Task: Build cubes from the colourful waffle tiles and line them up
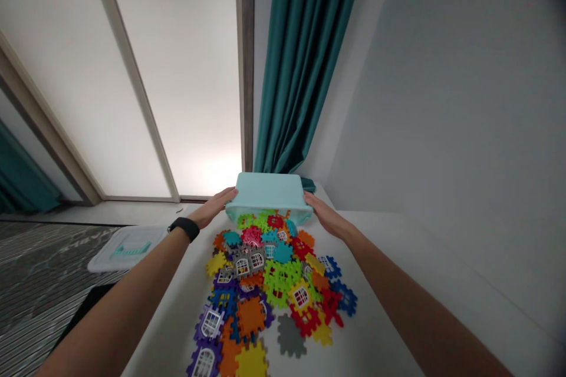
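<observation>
A pale turquoise plastic bin point(269, 194) is held tipped, base upward, at the far end of a white surface point(375, 312), just above the middle of the frame. It is clasped from both sides: the left hand point(214, 207), with a black watch point(184, 228) at its wrist, and the right hand point(322, 214) are pressed against its ends, fingers extended. Interlocking plastic tiles point(265, 288) in many colours, some with window shapes, are heaped from under the bin's rim to the bottom of the frame. A translucent lid point(126, 249) with a turquoise handle is seen at left, just beside the surface. A teal curtain point(305, 59) is hung at upper centre.
</observation>
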The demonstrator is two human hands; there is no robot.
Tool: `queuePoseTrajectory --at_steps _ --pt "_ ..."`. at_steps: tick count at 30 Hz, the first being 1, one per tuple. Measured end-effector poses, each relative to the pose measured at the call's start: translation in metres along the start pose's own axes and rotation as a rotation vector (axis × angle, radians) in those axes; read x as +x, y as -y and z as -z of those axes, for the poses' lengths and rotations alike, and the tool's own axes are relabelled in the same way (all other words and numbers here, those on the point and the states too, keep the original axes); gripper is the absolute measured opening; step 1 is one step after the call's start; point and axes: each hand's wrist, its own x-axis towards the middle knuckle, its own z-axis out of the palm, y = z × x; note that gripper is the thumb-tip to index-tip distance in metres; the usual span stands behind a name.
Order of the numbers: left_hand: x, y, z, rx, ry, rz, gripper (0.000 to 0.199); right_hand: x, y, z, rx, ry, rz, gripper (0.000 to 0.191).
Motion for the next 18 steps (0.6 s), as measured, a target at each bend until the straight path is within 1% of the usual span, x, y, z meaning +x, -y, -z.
queuePoseTrajectory --at_steps 4,8,12,18 --pt "0.002 -0.006 0.014 0.028 0.002 0.034 0.052 0.002 0.015 0.012 -0.046 0.037 -0.068 0.053" --pt "0.006 -0.011 0.02 0.042 0.016 0.035 0.046 0.002 0.025 0.014 -0.085 0.049 -0.109 0.056" --pt "0.006 -0.022 0.015 0.05 0.05 0.025 0.041 0.0 0.03 0.01 -0.107 0.037 -0.134 0.06" --pt "-0.006 -0.033 0.001 0.052 0.091 0.011 0.045 -0.009 0.033 0.003 -0.125 0.001 -0.105 0.058"
